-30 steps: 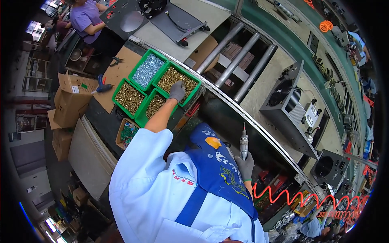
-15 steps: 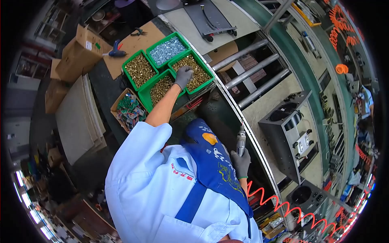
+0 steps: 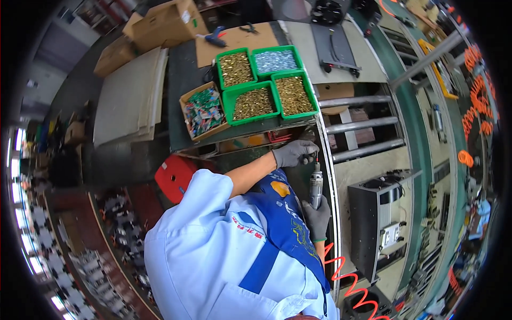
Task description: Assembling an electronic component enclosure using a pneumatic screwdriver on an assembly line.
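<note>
Along the right of my view runs a long pale bench (image 3: 368, 165), and across from it on the left I have a dark bench (image 3: 184, 80). A black metal chassis (image 3: 362, 229) sits on the pale bench, to the right of the hands. On the dark bench I count 4 green bins (image 3: 230, 100) set close together, with a brown sheet (image 3: 265, 38) lying beyond them. 3 metal rollers (image 3: 362, 126) span a gap in the pale bench, and a red coiled hose (image 3: 349, 275) loops below the right hand. Just left of the bins I see an open cardboard box (image 3: 212, 132) of small colourful packets.

Of the 2 gloved hands, the right hand (image 3: 318, 218) is wrapped around the lower body of a powered screwdriver (image 3: 316, 186), which points away from the wearer beside the pale bench's edge. The left hand (image 3: 295, 154) is just beside its tip, thumb and fingers drawn together; whether they pinch anything I cannot tell.

A blue glue gun (image 3: 216, 37) and dark pliers (image 3: 248, 28) lie on the sheet. Smallest, I make out brass-coloured pieces (image 3: 253, 104) filling 3 bins and silvery pieces (image 3: 275, 60) filling 1.
</note>
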Tool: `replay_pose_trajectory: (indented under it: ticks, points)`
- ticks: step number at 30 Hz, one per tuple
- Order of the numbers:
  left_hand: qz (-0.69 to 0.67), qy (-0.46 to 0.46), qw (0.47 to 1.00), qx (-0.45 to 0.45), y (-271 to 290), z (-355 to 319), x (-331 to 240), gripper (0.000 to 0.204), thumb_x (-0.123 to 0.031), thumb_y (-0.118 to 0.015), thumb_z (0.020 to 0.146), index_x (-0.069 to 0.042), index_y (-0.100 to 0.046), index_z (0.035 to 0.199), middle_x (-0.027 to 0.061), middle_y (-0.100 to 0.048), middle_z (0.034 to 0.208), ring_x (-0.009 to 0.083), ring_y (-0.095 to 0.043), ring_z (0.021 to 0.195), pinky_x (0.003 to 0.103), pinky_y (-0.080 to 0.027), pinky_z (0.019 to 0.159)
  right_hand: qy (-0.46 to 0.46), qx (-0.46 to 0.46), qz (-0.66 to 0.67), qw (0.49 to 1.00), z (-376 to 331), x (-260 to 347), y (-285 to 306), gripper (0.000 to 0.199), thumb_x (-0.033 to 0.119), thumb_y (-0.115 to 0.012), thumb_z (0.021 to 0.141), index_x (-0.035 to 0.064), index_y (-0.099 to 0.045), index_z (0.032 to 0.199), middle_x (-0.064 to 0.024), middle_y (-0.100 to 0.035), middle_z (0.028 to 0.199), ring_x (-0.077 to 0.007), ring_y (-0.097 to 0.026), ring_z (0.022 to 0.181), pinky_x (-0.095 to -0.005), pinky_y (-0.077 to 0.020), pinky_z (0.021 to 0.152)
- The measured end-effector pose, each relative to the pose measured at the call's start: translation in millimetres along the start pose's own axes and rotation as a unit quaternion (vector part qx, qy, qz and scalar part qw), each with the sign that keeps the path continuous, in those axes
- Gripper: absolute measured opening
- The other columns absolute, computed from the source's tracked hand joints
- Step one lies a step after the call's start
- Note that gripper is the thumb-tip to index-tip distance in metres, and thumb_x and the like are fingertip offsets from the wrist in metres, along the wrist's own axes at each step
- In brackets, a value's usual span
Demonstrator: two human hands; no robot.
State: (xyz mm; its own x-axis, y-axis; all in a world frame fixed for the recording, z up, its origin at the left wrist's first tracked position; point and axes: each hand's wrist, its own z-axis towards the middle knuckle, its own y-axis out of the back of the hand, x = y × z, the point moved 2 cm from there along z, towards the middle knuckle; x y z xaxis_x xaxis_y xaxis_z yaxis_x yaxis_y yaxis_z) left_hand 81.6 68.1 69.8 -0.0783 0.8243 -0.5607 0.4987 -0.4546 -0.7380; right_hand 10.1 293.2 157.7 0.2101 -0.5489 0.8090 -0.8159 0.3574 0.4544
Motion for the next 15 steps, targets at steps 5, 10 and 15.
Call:
replay_pose_trajectory:
  ticks: [5, 10, 15]
  points:
    - [-0.018, -0.039, 0.999, -0.025, 9.0, -39.1, 1.9, 0.015, -0.024, -0.064, 0.094, -0.009, -0.063, 0.095, -0.0003, -0.062, 0.079, 0.0094, -0.059, 0.065, 0.02, -0.043, 0.05, 0.022, 0.066, -0.008, 0.998, -5.5, 4.9, -3.5, 0.037, 0.02, -0.075, 0.077, -0.0022, -0.06, 0.102, -0.0094, -0.062, 0.078, -0.0146, -0.057, 0.069, -0.0327, -0.0475, 0.066]
    - [0.032, -0.087, 0.992, -0.085, 20.8, -67.1, 12.4, 0.014, -0.02, -0.062, 0.095, -0.007, -0.064, 0.1, 0.0002, -0.062, 0.083, 0.0086, -0.059, 0.065, 0.02, -0.043, 0.05, 0.052, 0.097, -0.002, 0.994, -9.5, -1.2, -15.1, 0.035, 0.017, -0.074, 0.078, -0.0027, -0.06, 0.103, -0.0091, -0.063, 0.077, -0.0132, -0.056, 0.068, -0.032, -0.0476, 0.066]
    - [-0.008, -0.116, 0.989, -0.088, 16.6, -76.4, 23.9, 0.015, -0.02, -0.059, 0.096, -0.007, -0.064, 0.101, -0.0003, -0.061, 0.082, 0.0072, -0.056, 0.062, 0.02, -0.043, 0.051, -0.066, 0.176, 0.065, 0.98, -20.3, 14.7, -18.7, 0.033, 0.015, -0.073, 0.079, -0.0031, -0.059, 0.103, -0.0075, -0.062, 0.079, -0.0128, -0.056, 0.071, -0.0308, -0.0474, 0.067]
